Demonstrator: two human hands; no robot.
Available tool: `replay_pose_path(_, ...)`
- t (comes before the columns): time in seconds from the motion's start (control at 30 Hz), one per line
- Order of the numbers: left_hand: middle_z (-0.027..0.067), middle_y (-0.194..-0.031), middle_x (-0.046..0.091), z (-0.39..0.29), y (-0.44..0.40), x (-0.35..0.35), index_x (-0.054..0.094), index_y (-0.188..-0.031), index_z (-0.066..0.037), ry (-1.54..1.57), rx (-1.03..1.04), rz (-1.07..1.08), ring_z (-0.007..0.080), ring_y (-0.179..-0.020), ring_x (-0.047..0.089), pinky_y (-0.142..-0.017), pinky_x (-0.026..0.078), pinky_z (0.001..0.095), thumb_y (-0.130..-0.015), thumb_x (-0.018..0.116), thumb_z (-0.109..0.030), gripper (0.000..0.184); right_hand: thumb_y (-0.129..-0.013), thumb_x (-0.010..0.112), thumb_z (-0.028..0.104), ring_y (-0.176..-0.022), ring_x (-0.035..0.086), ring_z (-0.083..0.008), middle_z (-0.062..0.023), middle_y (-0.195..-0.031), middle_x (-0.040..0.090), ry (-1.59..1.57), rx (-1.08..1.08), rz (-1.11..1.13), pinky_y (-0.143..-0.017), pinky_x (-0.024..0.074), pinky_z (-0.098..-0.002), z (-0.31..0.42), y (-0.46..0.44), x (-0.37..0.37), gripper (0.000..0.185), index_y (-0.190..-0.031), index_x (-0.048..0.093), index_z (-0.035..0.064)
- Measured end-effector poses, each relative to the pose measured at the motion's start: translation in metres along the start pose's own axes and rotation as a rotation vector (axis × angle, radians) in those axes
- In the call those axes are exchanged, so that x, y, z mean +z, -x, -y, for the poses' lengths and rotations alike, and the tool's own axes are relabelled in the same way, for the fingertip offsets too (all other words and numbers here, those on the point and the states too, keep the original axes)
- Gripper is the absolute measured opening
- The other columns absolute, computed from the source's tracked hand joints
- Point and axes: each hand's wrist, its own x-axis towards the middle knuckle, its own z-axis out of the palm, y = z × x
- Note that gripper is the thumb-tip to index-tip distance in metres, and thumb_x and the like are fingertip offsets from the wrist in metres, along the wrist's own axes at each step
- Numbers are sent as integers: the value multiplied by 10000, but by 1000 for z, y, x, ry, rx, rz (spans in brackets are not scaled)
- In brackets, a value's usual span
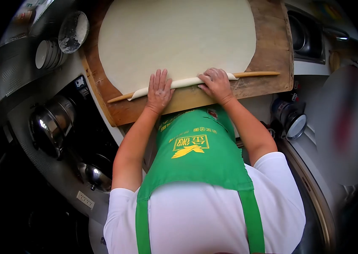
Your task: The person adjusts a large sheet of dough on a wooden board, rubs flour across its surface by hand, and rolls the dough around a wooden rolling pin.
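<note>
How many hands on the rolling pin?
2. Left hand lies flat across the dough wrapped on the rolling pin, left of centre; right hand curls over it, right of centre. Neither is hidden.

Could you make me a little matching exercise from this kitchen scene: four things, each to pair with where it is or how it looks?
Things:
1. Dough sheet
2. Rolling pin
3. Apron
4. Round bowl

Places, colours and states:
A. Middle wrapped, ends bare, beneath the left hand and right hand
B. Left of the wooden board, with white powder inside
C. Spread flat across the board
D. Green with yellow print

Right pairs: 1-C, 2-A, 3-D, 4-B
</note>
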Motion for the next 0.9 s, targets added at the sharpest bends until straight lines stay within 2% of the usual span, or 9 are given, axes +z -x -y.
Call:
replay_pose_path(0.13, 209, -1626, 410, 13, 11, 2, 625, -1266, -50, -96, 139, -87, 416, -1546, 313, -1277, 254, 568, -909, 687, -233, 406, -774, 818, 292, -1067, 612, -234, -10, -1027, 608, 45, -118, 23, -941, 481, -417, -9, -8, -11, 453, -1200, 679, 222)
replay_pose_path(0.33, 234, -1604, 423, 20, 21, 6, 603, -1261, -5, -112, 118, -39, 446, -1529, 334, -1278, 250, 567, -889, 690, -173, 417, -794, 810, 308, -965, 621, -235, -8, -984, 628, -25, -114, 43, -849, 500, -396, -12, -4, -7, 417, -1183, 686, 221)
replay_pose_path(0.4, 252, -1630, 386, 13, 29, 8, 599, -1263, 38, -140, 140, -42, 448, -1545, 304, -1292, 212, 563, -958, 560, -168, 370, -806, 804, 312, -951, 618, -236, -9, -983, 630, -34, -122, 46, -846, 499, -398, -9, 4, -7, 398, -1175, 688, 218)
replay_pose_path(0.53, 264, -1632, 376, -3, 52, 3, 573, -1302, 56, -136, 133, 28, 453, -1536, 320, -1290, 216, 565, -951, 547, -136, 401, -828, 788, 324, -914, 614, -235, -2, -955, 623, -72, -114, 90, -822, 494, -389, 2, 27, -10, 363, -1162, 693, 219)
replay_pose_path(0.6, 270, -1637, 366, -15, 60, 1, 536, -1376, 63, -118, 71, 35, 457, -1534, 321, -1291, 207, 570, -939, 537, -104, 468, -828, 789, 302, -1021, 627, -245, -18, -1045, 642, -76, -68, 159, -908, 499, -411, 6, 39, -6, 387, -1189, 684, 211)
replay_pose_path(0.67, 274, -1652, 338, -27, 64, -1, 479, -1469, 70, -245, 90, 73, 450, -1557, 275, -1299, 176, 562, -962, 560, -203, 582, -858, 774, 335, -1309, 553, -316, -101, -1340, 623, 48, -119, 78, -1101, 430, -517, 9, 43, -1, 520, -1327, 654, 144)
replay_pose_path(0.7, 273, -1662, 319, -39, 61, -4, 446, -1504, 73, -96, 84, 101, 444, -1568, 249, -1303, 158, 553, -969, 563, -283, 653, -858, 774, 335, -1309, 553, -316, -101, -1340, 623, 46, -114, 79, -1101, 430, -517, 16, 44, -2, 520, -1327, 654, 144)
replay_pose_path(0.77, 297, -1678, 267, -54, 48, -5, 368, -1563, 89, 26, 71, 162, 457, -1580, 203, -1304, 143, 531, -944, 604, -468, 865, -906, 698, 439, -1529, 330, -361, -135, -1611, 431, 133, 28, 161, -1228, 264, -608, 35, 39, -3, 700, -1463, 545, 44)
replay_pose_path(0.9, 321, -1669, 261, -32, -23, -4, 350, -1561, 110, -7, -153, 122, 465, -1578, 195, -1307, 121, 512, -963, 568, -500, 881, -936, 607, 504, -1570, 247, -390, -159, -1685, 322, 195, 122, 134, -1246, 190, -639, 0, -19, 17, 839, -1563, 402, -15)
